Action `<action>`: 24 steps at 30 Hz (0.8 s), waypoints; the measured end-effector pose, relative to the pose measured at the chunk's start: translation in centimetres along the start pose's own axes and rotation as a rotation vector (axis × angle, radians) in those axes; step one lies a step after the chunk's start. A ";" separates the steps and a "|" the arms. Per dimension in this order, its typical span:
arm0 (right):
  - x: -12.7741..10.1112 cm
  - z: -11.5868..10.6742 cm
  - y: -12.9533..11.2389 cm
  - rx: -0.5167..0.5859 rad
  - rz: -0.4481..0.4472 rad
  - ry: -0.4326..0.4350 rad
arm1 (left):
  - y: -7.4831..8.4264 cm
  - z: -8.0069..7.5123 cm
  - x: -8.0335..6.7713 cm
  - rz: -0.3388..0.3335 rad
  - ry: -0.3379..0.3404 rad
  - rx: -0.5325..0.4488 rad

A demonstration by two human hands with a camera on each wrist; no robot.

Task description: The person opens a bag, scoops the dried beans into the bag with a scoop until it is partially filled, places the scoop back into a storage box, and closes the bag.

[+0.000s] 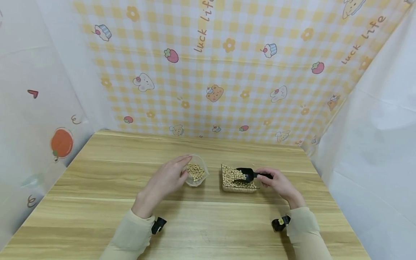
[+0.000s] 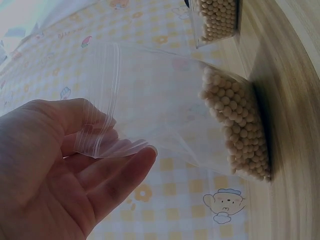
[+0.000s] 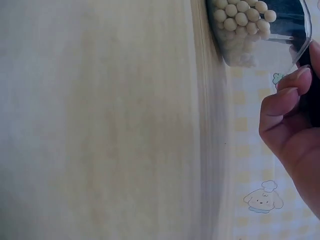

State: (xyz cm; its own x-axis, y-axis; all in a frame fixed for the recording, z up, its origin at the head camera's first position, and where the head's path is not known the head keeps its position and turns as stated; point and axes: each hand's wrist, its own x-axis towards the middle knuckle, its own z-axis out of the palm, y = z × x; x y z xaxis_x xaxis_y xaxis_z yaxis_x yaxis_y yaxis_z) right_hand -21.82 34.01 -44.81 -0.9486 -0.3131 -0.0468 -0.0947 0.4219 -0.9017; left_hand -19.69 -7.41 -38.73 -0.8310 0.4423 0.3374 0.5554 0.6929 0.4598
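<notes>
Head view is looking down on a light wooden bench (image 1: 97,202) with pale grain stripes running side to side. Nearest the front edge, two beige sleeves are coming in, each with one small black wrist camera, so two cameras in all. Past them, about midway between the front and back edges, two hands are working. The left hand (image 1: 167,178) is holding the rim of one clear zip bag (image 1: 196,175), its fingers pinching the plastic mouth open; the left wrist view is showing the film lying across the fingers (image 2: 120,175) and a layer of pale round beans (image 2: 240,135) sitting in the bag's bottom against the bench. Just to the right, a little apart from the bag, one clear rectangular container (image 1: 238,179) of the same beans is standing. The right hand (image 1: 276,180) is gripping the handle of one black scoop (image 1: 247,174), fingers curled round it, with the scoop's bowl lying in the container on the beans. The right wrist view is showing curled fingertips (image 3: 287,92) beside the container's clear wall.

Beyond the back edge, a yellow gingham backdrop (image 1: 227,72) with cartoon animals, strawberries, cupcakes and flowers is hanging. White sheets are closing in both sides, the left one bearing one orange fruit print (image 1: 61,143).
</notes>
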 end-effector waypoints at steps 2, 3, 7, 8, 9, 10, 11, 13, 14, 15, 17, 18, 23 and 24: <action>0.0 -0.1 0.2 0.024 0.004 0.007 | 0.0 0.0 0.0 0.003 0.003 0.004; 0.0 -0.1 0.2 0.033 0.005 0.009 | 0.0 0.0 0.0 0.005 0.004 0.003; -0.2 -0.2 0.3 0.076 0.019 0.030 | -0.1 0.0 -0.1 0.007 0.007 0.007; -0.2 -0.2 0.3 0.085 0.021 0.035 | -0.1 0.0 -0.1 0.006 0.005 0.006; -0.3 -0.2 0.3 0.100 0.023 0.041 | -0.1 0.0 -0.1 0.005 0.003 0.004; -0.4 -0.2 0.3 0.116 0.029 0.048 | -0.1 0.0 -0.1 0.005 0.000 0.002; -0.4 -0.1 0.2 0.131 0.033 0.058 | 0.0 0.0 -0.1 0.005 0.000 0.003; -0.5 -0.1 0.1 0.155 0.031 0.073 | 0.0 0.0 -0.1 0.006 -0.001 0.002; -0.6 -0.1 -0.1 0.167 0.029 0.077 | 0.0 -0.1 -0.1 0.009 0.001 0.004; -0.7 -0.1 -0.2 0.181 0.031 0.085 | 0.0 -0.1 -0.1 0.011 0.002 0.005; -0.8 -0.1 -0.4 0.197 0.028 0.095 | 0.0 -0.1 -0.2 0.014 0.003 0.008; -0.9 -0.1 -0.5 0.209 0.023 0.097 | 0.0 -0.1 -0.2 0.014 0.003 0.009; -1.3 0.1 -1.3 0.232 -0.016 0.121 | 0.1 -0.1 -0.2 0.008 -0.005 0.010; -1.4 0.2 -1.6 0.226 -0.029 0.129 | 0.1 -0.1 -0.2 0.007 -0.006 0.009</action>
State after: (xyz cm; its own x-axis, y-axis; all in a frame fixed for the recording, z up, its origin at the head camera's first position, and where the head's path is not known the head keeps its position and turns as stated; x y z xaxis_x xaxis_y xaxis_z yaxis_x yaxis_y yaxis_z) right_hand -20.31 33.59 -43.40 -0.9785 -0.2049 0.0232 -0.0669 0.2091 -0.9756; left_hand -19.46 -7.52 -38.66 -0.8274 0.4502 0.3357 0.5607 0.6951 0.4498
